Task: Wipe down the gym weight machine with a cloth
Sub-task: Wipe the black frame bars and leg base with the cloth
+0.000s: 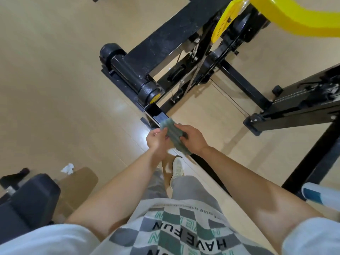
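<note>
the cloth [173,134] is gripped by the left hand [157,139] and right hand [191,138]; the machine [165,43] apparently remains to be wiped.

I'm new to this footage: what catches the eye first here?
The bright yellow machine arm at top right stands out. At centre the left hand and right hand hold a green cloth by the black frame. A crumpled white tissue lies on the floor at left.

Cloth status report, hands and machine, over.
Left hand and right hand both grip green cloth. Cloth at end of machine's black base bar, contact unclear. On floor, crumpled white tissue, well left, not in the way.
</note>
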